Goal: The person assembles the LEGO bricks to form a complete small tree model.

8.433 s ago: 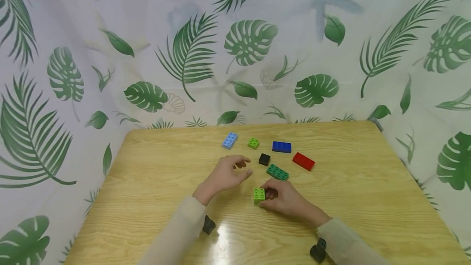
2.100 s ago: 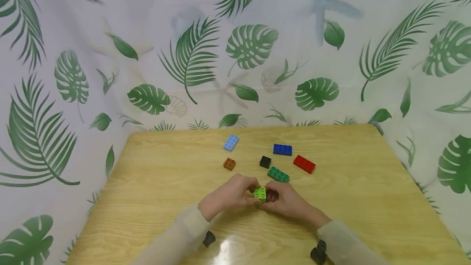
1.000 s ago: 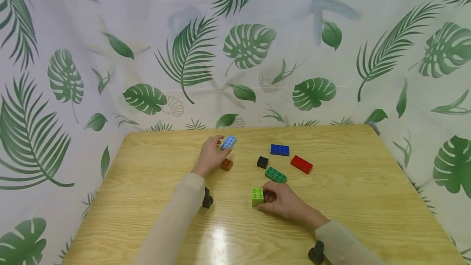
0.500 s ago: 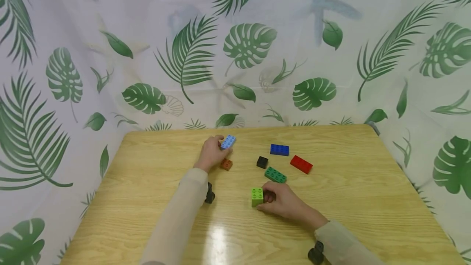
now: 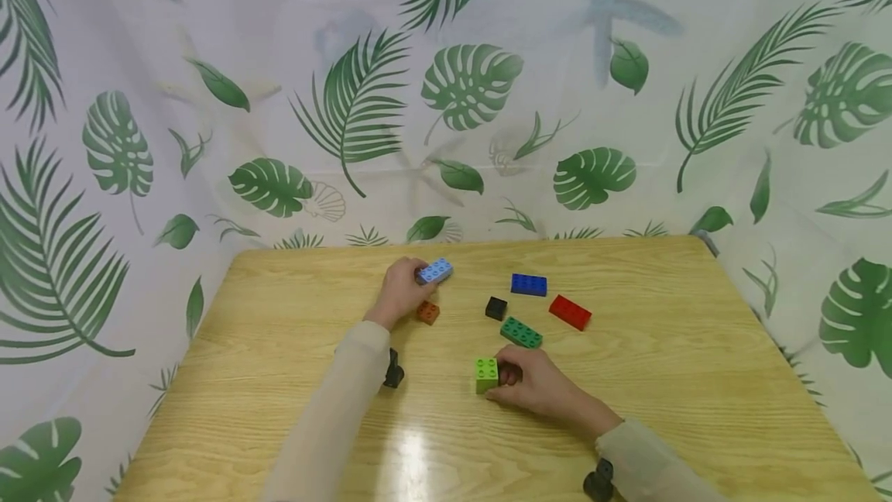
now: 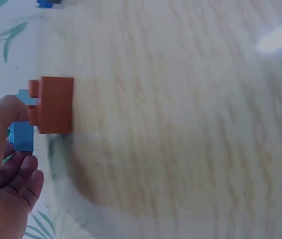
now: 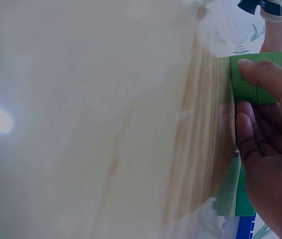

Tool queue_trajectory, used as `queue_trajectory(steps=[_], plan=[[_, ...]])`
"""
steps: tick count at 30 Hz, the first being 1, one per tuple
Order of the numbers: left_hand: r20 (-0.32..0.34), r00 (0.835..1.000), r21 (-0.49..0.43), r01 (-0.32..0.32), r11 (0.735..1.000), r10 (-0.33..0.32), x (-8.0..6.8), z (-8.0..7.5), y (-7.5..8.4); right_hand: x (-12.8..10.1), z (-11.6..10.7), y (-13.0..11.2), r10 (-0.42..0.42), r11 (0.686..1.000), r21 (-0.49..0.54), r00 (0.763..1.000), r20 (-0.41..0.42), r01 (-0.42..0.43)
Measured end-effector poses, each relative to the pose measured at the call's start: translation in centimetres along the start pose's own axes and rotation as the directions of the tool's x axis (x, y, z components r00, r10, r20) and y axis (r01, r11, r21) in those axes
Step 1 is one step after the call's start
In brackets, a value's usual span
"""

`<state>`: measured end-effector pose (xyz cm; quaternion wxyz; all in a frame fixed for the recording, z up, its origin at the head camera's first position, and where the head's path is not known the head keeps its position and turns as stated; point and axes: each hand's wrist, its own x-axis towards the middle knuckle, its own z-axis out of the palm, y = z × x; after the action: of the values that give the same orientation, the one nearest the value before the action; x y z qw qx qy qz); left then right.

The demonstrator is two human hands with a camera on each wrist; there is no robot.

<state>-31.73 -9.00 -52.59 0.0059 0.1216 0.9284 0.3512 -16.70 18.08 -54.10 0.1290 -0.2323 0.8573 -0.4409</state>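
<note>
My left hand [image 5: 400,289] pinches a light blue building brick [image 5: 437,270] near the far edge of the table. In the left wrist view, thumb and fingers lie on either side of that blue brick [image 6: 23,137], partly behind a small brown brick [image 6: 56,104]. The brown brick stands just in front of the left fingers on the table. Nearer the front, my right hand [image 5: 536,378] holds a lime green stack of square bricks [image 5: 486,376] between thumb and fingers. Seams between stacked layers show on the stack [image 7: 244,91] in the right wrist view.
Just beyond the right hand lies a dark green brick [image 5: 521,332], with a small black brick [image 5: 496,307] behind it. Farther back are a dark blue brick [image 5: 529,284] and a red brick [image 5: 570,312]. A leaf-printed cloth [image 5: 488,177] hangs behind the table [image 5: 279,378].
The lime brick once at the back has joined the stack, where both hands met. My left hand then reached out to the light blue brick and has turned it clockwise. The right hand stayed put.
</note>
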Motion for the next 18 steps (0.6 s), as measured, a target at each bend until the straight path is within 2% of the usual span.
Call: queue_trajectory(steps=[8,18], plan=[[0.017,0.998,-0.096,-0.060,0.994,0.062,-0.9,-2.0,1.3,0.2,-0.1,0.1,-0.017,1.000,-0.014,1.000,-0.015,0.017],[0.036,0.984,-0.129,-0.170,0.977,0.176,-3.8,-3.6,1.8,0.0,0.0,0.1,0.005,1.000,-0.017,1.000,0.007,-0.005]])
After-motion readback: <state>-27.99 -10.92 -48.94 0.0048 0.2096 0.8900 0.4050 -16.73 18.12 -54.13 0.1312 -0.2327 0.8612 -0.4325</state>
